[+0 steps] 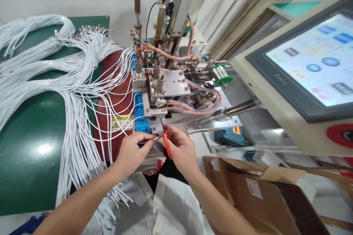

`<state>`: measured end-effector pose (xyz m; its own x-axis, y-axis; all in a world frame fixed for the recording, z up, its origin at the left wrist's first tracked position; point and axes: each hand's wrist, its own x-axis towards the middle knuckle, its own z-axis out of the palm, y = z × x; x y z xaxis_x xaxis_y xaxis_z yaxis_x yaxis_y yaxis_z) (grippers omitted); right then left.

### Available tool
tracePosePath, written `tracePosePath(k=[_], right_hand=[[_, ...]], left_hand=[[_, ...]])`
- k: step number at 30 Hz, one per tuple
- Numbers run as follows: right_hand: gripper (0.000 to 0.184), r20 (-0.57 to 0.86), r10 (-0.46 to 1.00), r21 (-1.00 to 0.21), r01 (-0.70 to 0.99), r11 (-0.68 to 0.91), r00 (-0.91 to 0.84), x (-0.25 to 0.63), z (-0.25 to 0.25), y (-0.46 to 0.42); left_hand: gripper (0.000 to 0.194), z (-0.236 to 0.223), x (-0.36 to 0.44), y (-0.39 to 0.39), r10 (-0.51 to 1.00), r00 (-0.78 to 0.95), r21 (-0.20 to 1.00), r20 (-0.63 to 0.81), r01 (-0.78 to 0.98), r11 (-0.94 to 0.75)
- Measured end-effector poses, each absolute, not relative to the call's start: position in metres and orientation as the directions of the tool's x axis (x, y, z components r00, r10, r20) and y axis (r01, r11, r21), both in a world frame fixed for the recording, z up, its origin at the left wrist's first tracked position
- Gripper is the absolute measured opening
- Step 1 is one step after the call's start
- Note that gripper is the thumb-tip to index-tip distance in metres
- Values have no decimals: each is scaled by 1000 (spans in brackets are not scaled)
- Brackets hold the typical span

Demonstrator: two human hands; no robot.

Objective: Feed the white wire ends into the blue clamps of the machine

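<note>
My left hand (134, 151) pinches the end of a white cable (156, 137) between thumb and fingers, in front of the machine. My right hand (180, 149) is closed round a pair of small orange-handled scissors (167, 145), their thin dark tip pointing up and away. Its fingertips are close to the cable end; whether they touch it I cannot tell. Just beyond the hands, a row of blue clamps (139, 112) runs along the left edge of the machine (171, 82). Several white cables reach these clamps from the left.
Bundles of white cables (46, 84) spread over a green table (35, 154) and hang over its front edge. A touchscreen panel (311, 62) stands at the right. Below it are cardboard boxes (256, 194). A green-ended wire spool (222, 76) sits on the machine's right side.
</note>
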<state>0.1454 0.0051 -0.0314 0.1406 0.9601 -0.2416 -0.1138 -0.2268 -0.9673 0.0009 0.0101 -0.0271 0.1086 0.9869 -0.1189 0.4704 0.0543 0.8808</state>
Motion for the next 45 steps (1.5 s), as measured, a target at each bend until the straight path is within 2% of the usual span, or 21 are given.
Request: tracePosePath(k=[4,12,18,23,30,35,45], right_hand=[[32,-305,942,-935,-230,-270,137,139,-30,8],[34,-317,941,-897,-360,-256,119,134,-32,6],[28,-254,956,-922,-334,-194,146,132,-31,2],[26,-241,961,-929,-318,-187,139,134,-31,1],[23,-165,975,-961,-245,-126,147,136,-39,0],[23,-143,979,-971,-211,-109,149,136,-39,-1],[24,-141,981,-970,-215,-110,134,138,-39,2]], left_hand=[[14,-27,1,9,987,149,875,-55,484,-25],[13,-22,0,10,982,158,894,-99,448,18],[15,-19,0,9,982,171,859,-84,512,-15],[13,-19,0,9,986,115,900,-117,433,56],[17,-18,0,11,971,209,870,-116,494,-3],[20,-18,-1,12,975,185,875,-126,484,21],[20,-14,-5,15,922,353,883,-159,468,-26]])
